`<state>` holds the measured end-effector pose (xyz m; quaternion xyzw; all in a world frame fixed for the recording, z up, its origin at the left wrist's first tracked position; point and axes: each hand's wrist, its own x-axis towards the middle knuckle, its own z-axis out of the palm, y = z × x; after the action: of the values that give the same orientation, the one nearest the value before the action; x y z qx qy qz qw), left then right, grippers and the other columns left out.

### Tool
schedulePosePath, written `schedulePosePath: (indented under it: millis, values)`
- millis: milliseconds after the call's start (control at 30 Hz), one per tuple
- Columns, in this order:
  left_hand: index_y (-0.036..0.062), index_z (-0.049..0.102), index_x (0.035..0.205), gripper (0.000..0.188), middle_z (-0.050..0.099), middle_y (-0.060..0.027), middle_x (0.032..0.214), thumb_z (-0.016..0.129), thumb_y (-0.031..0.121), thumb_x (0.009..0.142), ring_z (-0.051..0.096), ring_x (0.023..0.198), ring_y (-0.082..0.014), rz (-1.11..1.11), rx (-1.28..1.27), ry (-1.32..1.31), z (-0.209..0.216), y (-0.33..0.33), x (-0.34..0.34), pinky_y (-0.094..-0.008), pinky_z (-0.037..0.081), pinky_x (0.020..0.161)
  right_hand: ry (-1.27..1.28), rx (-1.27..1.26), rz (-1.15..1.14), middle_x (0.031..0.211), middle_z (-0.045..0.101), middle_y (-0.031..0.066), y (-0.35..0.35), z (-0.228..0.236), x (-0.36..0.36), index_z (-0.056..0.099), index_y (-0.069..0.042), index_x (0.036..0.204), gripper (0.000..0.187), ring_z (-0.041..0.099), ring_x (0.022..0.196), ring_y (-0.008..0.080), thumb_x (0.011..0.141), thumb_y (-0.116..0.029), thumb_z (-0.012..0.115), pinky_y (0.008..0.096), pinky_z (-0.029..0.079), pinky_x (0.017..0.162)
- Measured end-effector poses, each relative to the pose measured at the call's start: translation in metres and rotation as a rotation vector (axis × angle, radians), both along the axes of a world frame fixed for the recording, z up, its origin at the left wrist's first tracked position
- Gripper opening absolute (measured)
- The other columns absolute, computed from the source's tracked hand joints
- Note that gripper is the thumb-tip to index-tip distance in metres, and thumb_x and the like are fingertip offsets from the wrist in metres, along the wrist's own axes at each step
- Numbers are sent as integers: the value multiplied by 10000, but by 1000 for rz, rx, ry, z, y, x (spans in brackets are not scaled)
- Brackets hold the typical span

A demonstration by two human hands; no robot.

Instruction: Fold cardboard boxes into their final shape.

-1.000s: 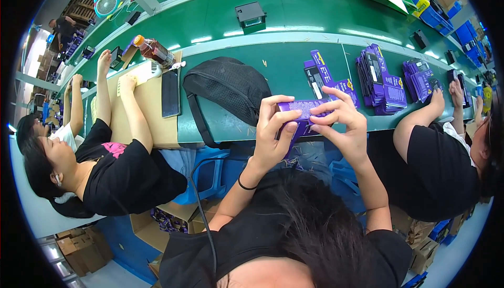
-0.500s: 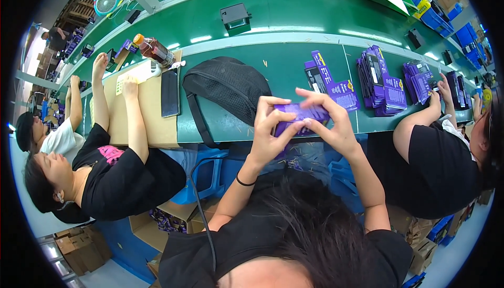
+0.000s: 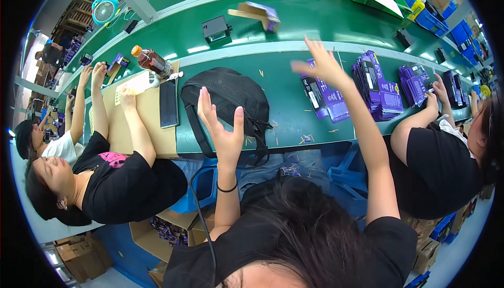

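My left hand [image 3: 222, 130] is raised in front of the black mesh backpack [image 3: 231, 96], its fingers spread and holding nothing. Stretched forward over the table edge, my right hand [image 3: 324, 66] has its fingers apart, slightly blurred and empty. A small purple carton with a brown inner flap [image 3: 261, 16] is beyond both hands, at the green belt; its blur leaves unclear whether it rests there or is in the air. Closest to my right hand are flat purple cartons [image 3: 332, 103], with a taller stack of them [image 3: 379, 86] just to the right.
A black device [image 3: 216, 28] sits on the belt [image 3: 315, 18]. Left of the backpack are a black phone [image 3: 169, 103] and a drink bottle [image 3: 152, 61] on cardboard [image 3: 152, 136]. Small scraps [image 3: 306, 139] litter the table edge. Co-workers sit on both sides.
Both hands have let go of the purple carton and moved apart. The carton is now at the belt, far ahead. My right hand reached forward; my left drew left. The belt's black device shifted left.
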<state>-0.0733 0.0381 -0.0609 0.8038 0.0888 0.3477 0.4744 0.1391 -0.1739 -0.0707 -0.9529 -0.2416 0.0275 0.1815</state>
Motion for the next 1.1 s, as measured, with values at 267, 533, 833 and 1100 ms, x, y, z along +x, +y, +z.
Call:
schedulePosePath:
  millis: [267,533,833,1100]
  values:
    - [83,306,1415,681,274,-206,1419,637,173,826,309,1301,-370,-250,60,77,8,-18,9,-456,288,1057,-184,-206,51,1325,415,263,-76,-70,-107,375,-32,1349,875,379,1281,362,660,-430,739,679,169,1027]
    - [162,393,1384,657,454,-169,1313,642,101,779,362,1298,-333,-522,783,21,17,-57,72,-485,281,1067,-101,22,93,1192,505,218,-46,12,-125,431,-18,1278,767,510,1101,332,655,-349,729,666,181,1032]
    - [121,375,1384,519,592,-148,1171,535,97,891,536,1157,-270,-1037,-54,508,36,-49,49,-404,409,991,-499,628,50,1182,614,91,-70,115,-158,643,-63,1078,319,561,1110,247,769,-146,637,449,283,1075]
    - [5,341,1368,517,571,-149,1213,493,287,962,615,996,-224,-1047,-1167,385,-1,-55,14,-336,500,847,-485,336,76,1196,594,37,-21,72,-167,627,-97,1103,376,500,1166,248,740,-169,696,472,273,1074]
